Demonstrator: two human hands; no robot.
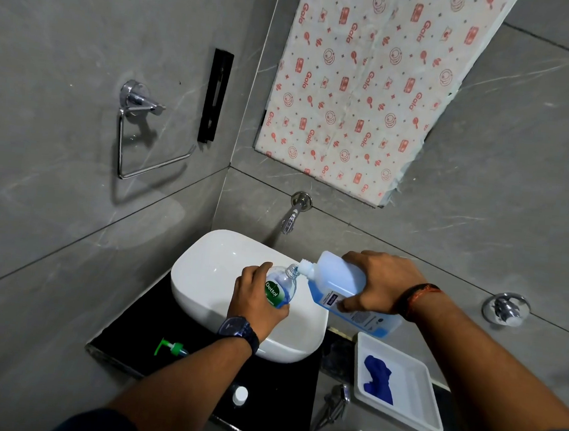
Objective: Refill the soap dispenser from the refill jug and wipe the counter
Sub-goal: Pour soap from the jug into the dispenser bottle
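Note:
Over the white basin (209, 274), my left hand (255, 298) grips a clear soap dispenser bottle (282, 287) with a green label and some blue liquid inside. My right hand (378, 282) holds a translucent refill jug (342, 285) of blue liquid, tilted so its spout meets the bottle's open neck. The green pump head (170, 348) lies on the black counter (128, 335) at the left. A white jug cap (240, 395) rests near the counter's front edge. A blue cloth (379, 378) lies in a white tray (425, 399) at the right.
A wall tap (291, 216) juts out above the basin. A chrome towel ring (135, 133) hangs on the left wall and a chrome valve knob (507, 308) sits on the right wall. A patterned sheet (366, 85) covers the area above.

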